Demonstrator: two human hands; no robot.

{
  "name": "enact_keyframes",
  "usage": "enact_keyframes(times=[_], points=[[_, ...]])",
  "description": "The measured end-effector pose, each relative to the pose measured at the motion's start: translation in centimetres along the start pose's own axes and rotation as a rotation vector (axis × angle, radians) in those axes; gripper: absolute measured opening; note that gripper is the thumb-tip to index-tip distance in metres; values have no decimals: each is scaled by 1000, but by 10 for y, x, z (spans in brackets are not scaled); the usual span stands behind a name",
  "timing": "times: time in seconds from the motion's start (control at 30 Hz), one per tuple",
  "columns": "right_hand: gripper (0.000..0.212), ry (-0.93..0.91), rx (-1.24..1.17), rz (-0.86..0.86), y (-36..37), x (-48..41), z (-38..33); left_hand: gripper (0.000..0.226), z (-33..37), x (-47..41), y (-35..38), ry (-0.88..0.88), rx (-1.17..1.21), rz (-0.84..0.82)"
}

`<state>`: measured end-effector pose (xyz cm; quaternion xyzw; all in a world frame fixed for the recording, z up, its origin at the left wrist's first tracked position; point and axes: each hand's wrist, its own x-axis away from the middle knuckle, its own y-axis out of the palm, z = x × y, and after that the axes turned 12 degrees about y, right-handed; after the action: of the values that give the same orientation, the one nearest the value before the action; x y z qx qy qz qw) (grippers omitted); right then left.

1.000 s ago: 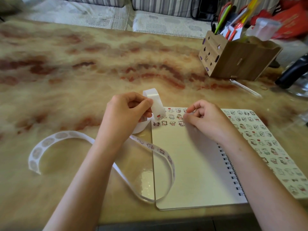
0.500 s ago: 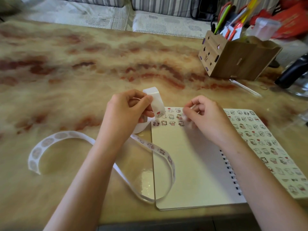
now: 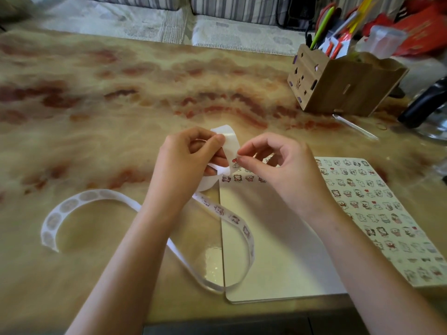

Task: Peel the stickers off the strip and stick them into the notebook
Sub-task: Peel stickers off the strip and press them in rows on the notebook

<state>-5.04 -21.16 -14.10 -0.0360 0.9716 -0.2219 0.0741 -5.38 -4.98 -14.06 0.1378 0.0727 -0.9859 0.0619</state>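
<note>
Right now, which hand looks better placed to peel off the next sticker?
Right, probably. The right hand pinches at a sticker on the raised end of the strip, while the left hand grips that strip and steadies it.

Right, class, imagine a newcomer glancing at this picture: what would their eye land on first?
Both hands meet mid-table: the left hand grips the white strip, and the right hand pinches a sticker at its bend. Beside them lies the open notebook, its right page covered in small cartoon figures. A wooden pen holder stands far right on the marbled table.
</note>
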Motion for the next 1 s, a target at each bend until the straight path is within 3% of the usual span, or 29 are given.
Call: enact_keyframes(times=[0.2, 0.33, 0.73, 1.0], points=[[12, 20, -66, 33, 0, -1, 2, 27, -1, -1, 1, -17, -27, -78], [13, 8, -76, 34, 0, -2, 3, 13, -1, 0, 1, -35, -62, -157], [6, 0, -37, 31, 1, -1, 3, 11, -1, 0, 1, -20, -35, -146], [6, -116, 175, 99, 1, -1, 3, 12, 1, 2, 3, -40, -22, -117]])
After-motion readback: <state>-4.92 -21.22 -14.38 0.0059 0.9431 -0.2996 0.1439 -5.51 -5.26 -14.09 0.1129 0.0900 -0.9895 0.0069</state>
